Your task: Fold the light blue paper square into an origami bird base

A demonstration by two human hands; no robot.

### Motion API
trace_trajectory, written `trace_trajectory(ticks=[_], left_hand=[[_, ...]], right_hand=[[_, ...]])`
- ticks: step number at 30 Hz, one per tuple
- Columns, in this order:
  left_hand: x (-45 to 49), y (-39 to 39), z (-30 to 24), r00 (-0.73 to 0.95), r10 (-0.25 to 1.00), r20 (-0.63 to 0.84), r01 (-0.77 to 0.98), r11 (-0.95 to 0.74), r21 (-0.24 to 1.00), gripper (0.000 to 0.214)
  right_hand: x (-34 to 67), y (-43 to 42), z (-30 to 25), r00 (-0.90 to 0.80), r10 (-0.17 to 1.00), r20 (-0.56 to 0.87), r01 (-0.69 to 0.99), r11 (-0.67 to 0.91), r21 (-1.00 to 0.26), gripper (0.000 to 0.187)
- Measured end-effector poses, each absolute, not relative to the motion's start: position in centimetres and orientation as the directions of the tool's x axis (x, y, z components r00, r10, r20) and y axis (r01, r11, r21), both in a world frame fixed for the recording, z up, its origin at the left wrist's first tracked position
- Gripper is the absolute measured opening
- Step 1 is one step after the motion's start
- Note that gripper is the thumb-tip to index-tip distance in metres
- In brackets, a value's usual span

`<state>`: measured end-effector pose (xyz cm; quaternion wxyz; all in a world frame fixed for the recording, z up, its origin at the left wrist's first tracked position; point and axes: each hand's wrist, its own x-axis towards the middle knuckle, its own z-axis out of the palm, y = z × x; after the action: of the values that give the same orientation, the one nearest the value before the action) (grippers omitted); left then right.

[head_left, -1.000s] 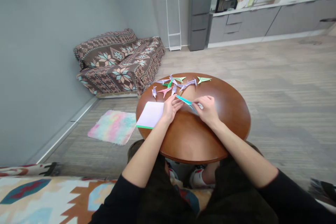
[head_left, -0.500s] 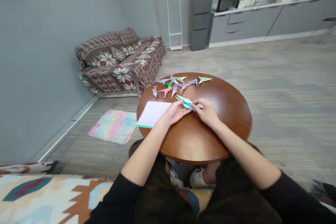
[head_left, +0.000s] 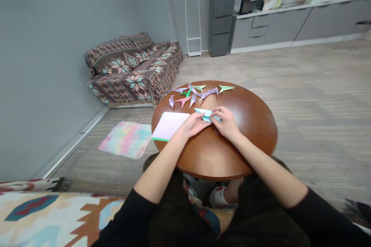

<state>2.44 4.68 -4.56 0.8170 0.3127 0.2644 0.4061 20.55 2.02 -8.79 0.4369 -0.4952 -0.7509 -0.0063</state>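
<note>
Blue paper (head_left: 206, 113) was up between both hands, over the middle of the worktop (head_left: 214, 154); whether its underside touched the wood, I couldn't tell from my feed. Left hand (head_left: 194, 124) was half curled, palm partly up, gripping the paper's left part with the thumb on the near edge. Right hand (head_left: 226, 122) was closed in a pinch on the right part, fingertips bunched there; I couldn't make out which flap they had.

Step in hand, my read: mid-fold, working or flattening a crease on a piece already narrowed to a point at its left end. Next move, I judged, called for a steady left hold and a small, precise right pinch along the fold, light enough not to crumple thin paper.

Beyond it lay the folded ones, apart from the paper: pink bird (head_left: 182, 101), green bird (head_left: 187, 93), several lilac birds (head_left: 193, 99), two pale green birds (head_left: 226, 88), one of those off to the right. Sheets (head_left: 171, 124), lilac on top with a green edge, sat at the left rim; the left arm overlapped their near corner in view, contact unclear.
</note>
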Motion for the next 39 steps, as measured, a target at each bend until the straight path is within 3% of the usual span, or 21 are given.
trace_trajectory(ticks=[4,13,19,25,28,30,39], left_hand=[[2.4,5.1,-4.9,0.507,0.846,-0.165,-0.520,0.453,0.724,0.011],[2.8,5.3,-5.6,0.501,0.849,-0.165,-0.502,0.441,0.744,0.022],[2.6,5.4,-5.2,0.499,0.847,-0.184,-0.533,0.467,0.705,0.027],[2.3,4.9,-4.1,0.528,0.826,-0.196,-0.540,0.505,0.674,0.030],[2.3,4.6,-3.9,0.545,0.815,-0.198,-0.537,0.520,0.665,0.030],[2.4,4.5,-3.8,0.553,0.810,-0.196,-0.537,0.527,0.659,0.031],[2.6,4.8,-4.1,0.538,0.824,-0.174,-0.563,0.506,0.653,0.031]], right_hand=[[20.2,1.4,-8.1,-0.110,0.711,0.694,0.769,0.504,-0.394,0.009],[18.5,0.5,-7.1,-0.180,0.665,0.725,0.793,0.534,-0.292,0.006],[17.9,0.4,-7.0,-0.172,0.679,0.714,0.799,0.520,-0.302,0.010],[18.1,1.1,-7.9,-0.124,0.718,0.685,0.750,0.520,-0.409,0.008],[18.7,2.0,-8.7,-0.045,0.761,0.647,0.708,0.481,-0.517,0.029],[19.2,2.5,-9.0,-0.009,0.793,0.610,0.667,0.459,-0.587,0.032],[19.7,2.9,-9.0,0.052,0.862,0.504,0.520,0.408,-0.751,0.033]])
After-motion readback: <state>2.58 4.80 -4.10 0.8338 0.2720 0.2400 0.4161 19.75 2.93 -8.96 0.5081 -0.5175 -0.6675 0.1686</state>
